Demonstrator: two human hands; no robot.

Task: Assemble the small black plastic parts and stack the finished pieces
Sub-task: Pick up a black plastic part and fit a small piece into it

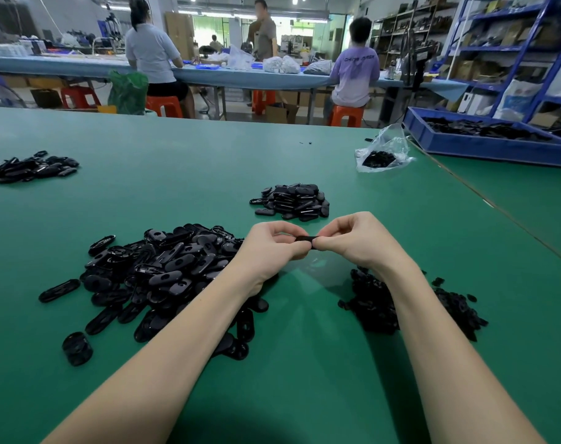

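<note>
While both bare forearms reached out over the green table (304, 379), the loose oval shells (163, 277) lay heaped just beside the left forearm and a darker pile of small inserts (378, 306) sat partly under the right one. Above the gap between those heaps the left hand (272, 243) and the right hand (352, 240) met, fingers curled, each pinching one end of a single black piece (304, 241) held clear of the table. Whether the insert was already seated in it I could not tell, as the fingertips covered most of it. To my eye the step in hand was the press-fit, and doing it well would have meant keeping the piece level, squeezing evenly from both ends, and checking that the edges sat flush before letting go, since a skewed part would likely pop apart or stack badly. Just beyond the hands, the finished stack (293, 200) stood in neat layers, the likely place for this one. Farther off sat a clear plastic bag (383, 152) of parts to the right, another small heap (29, 168) far left, and a blue bin (484, 145) at the table's far right.
</note>
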